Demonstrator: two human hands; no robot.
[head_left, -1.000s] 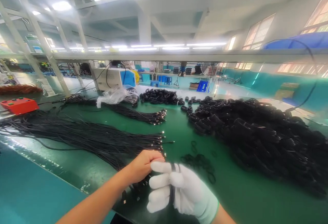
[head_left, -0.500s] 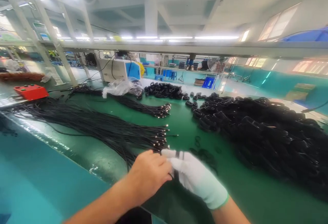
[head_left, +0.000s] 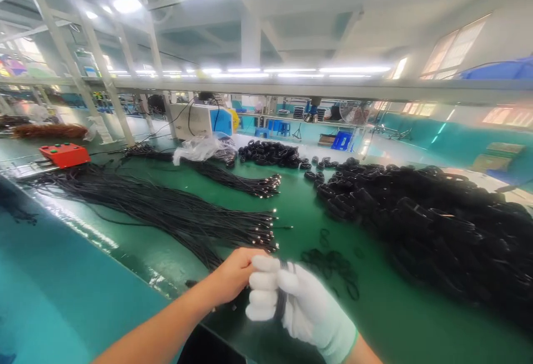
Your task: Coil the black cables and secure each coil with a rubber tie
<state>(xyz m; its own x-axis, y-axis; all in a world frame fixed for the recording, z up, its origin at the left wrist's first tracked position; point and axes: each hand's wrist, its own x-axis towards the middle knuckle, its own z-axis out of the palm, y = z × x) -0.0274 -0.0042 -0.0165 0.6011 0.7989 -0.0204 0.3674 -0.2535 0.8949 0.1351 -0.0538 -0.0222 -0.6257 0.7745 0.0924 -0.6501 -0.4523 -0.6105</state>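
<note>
My right hand wears a white glove and is closed around a thin black cable that loops over its fingers. My bare left hand is pressed against the glove's left side, fingers curled on the same cable. Both hands hover over the near edge of the green table. Just beyond them lies a long bundle of straight black cables with metal tips pointing right.
A big heap of coiled black cables fills the right side. Small black rubber bands lie close to my hands. A second cable bundle, a plastic bag, a red control box and a white machine sit farther back.
The gloved right hand has curled its fingers tighter around the cable and the left hand has closed up against it; the view tilted slightly.
</note>
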